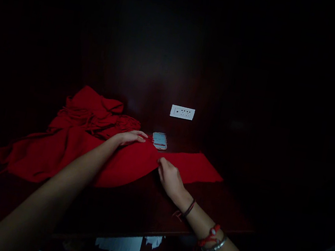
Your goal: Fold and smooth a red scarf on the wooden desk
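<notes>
A red scarf with a fringe lies spread and partly bunched on a dark wooden table. My left hand rests flat on the cloth near its far edge, fingers stretched out. My right hand is closed in a pinch on the near edge of the scarf, at a fold in the middle. The right wrist wears red and dark bracelets and a metal bangle. Just beyond both hands a phone lies on the table.
A white wall socket plate sits on the dark panel behind the table. White papers lie below the table's front edge. The surroundings are very dark.
</notes>
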`<state>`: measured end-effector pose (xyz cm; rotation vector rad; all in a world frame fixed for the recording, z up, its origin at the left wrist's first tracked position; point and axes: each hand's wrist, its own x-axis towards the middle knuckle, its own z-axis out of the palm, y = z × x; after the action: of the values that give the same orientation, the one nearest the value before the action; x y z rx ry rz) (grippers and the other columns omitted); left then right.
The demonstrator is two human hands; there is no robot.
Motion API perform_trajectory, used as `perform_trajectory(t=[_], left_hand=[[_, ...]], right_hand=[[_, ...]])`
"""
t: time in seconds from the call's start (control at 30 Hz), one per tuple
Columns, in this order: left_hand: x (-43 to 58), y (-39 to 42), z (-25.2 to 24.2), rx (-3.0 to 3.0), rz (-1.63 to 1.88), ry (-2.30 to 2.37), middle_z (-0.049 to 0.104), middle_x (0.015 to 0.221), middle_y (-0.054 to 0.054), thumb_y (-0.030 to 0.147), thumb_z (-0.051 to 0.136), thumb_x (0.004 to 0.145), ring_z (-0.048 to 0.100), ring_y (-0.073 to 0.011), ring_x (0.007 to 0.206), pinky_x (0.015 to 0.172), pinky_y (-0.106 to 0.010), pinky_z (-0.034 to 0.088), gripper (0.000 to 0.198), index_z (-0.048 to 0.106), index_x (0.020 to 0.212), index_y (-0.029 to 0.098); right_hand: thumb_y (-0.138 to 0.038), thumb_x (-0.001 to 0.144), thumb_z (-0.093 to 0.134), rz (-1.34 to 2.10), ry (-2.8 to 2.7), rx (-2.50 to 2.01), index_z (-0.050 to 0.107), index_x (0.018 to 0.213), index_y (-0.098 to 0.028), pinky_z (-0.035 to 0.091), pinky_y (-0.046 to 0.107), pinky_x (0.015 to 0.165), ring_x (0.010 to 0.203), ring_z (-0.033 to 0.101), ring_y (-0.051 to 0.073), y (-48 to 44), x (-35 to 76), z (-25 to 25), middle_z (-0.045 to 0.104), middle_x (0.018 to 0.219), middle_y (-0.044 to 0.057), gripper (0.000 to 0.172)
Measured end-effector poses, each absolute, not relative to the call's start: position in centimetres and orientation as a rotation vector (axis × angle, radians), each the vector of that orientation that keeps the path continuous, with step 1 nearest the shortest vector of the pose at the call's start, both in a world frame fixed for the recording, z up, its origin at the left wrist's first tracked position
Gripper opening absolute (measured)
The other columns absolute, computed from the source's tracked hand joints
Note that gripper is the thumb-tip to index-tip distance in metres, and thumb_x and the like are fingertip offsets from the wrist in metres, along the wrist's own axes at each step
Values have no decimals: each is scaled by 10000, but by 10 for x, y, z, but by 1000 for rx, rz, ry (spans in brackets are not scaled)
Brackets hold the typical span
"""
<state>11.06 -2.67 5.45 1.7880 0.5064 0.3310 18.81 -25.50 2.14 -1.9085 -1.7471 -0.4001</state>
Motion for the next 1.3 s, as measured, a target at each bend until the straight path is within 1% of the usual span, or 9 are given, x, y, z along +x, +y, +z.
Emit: perform_trajectory(t=[0.17, 0.33, 0.6, 0.73, 0.87, 0.97, 1.03, 1.2, 1.3], left_hand=[[161, -40, 92, 1800, 513, 382, 588, 760, -10, 227, 588, 588, 539, -132, 705, 684, -268, 411, 342, 534, 918, 157], [233, -66, 113, 1905, 550, 272, 592, 788, -37, 165, 540, 629, 540, -134, 711, 671, -263, 417, 307, 538, 934, 129], [334, -118, 76, 2232, 473, 234, 599, 834, -51, 100, 448, 678, 546, -138, 717, 616, -232, 429, 312, 528, 978, 122], [358, -130, 51, 2385, 423, 273, 590, 861, -60, 99, 483, 655, 537, -163, 782, 679, -245, 419, 291, 552, 937, 120], [356, -138, 35, 2557, 402, 312, 506, 1052, -98, 199, 519, 672, 457, -221, 973, 833, -331, 341, 348, 509, 1018, 154], [339, -146, 24, 2656, 404, 332, 338, 1226, -132, 314, 500, 705, 292, -296, 1121, 892, -476, 211, 436, 431, 1115, 183], [323, -153, 16, 2742, 407, 289, 234, 1291, -133, 387, 452, 737, 184, -303, 1174, 904, -506, 150, 482, 365, 1174, 204], [270, -172, 4, 2902, 233, 203, 74, 1353, -96, 557, 255, 766, 45, -301, 1210, 912, -521, 118, 575, 220, 1255, 256], [238, -185, 1, 2946, 130, 111, 82, 1352, -98, 592, 308, 724, 69, -317, 1205, 907, -511, 168, 643, 206, 1263, 258]], right_hand=[[-118, 760, 274, -141, -1350, -1708, 462, 950, -179, 426, 206, 571, 526, 537, 95, -268, 227, 49, 558, 614, -8, 274], [-158, 729, 283, 166, -976, -1493, 446, 807, -169, 465, 222, 487, 496, 571, 115, -292, 280, 63, 529, 529, -27, 181], [-120, 712, 266, 291, -574, -1494, 366, 755, -189, 461, 188, 408, 422, 561, 94, -323, 351, 27, 465, 447, -73, 130], [-83, 715, 228, 283, -489, -1685, 367, 751, -189, 416, 158, 352, 383, 550, 101, -328, 372, 4, 414, 376, -89, 179], [-63, 700, 268, 164, -537, -1933, 409, 711, -187, 346, 136, 316, 350, 519, 96, -332, 384, -7, 416, 352, -83, 188], [-48, 669, 320, 73, -574, -2098, 452, 679, -183, 314, 132, 330, 349, 498, 83, -335, 387, -9, 431, 360, -74, 189], [-44, 657, 342, 48, -577, -2161, 479, 675, -180, 325, 137, 366, 377, 504, 79, -336, 388, -10, 451, 383, -63, 194], [-65, 650, 372, -118, -618, -2256, 522, 686, -174, 347, 165, 459, 506, 531, 95, -341, 391, -14, 545, 545, -6, 189], [-68, 640, 389, -245, -688, -2282, 536, 688, -172, 345, 175, 512, 608, 536, 109, -344, 393, -15, 578, 666, 22, 186]])
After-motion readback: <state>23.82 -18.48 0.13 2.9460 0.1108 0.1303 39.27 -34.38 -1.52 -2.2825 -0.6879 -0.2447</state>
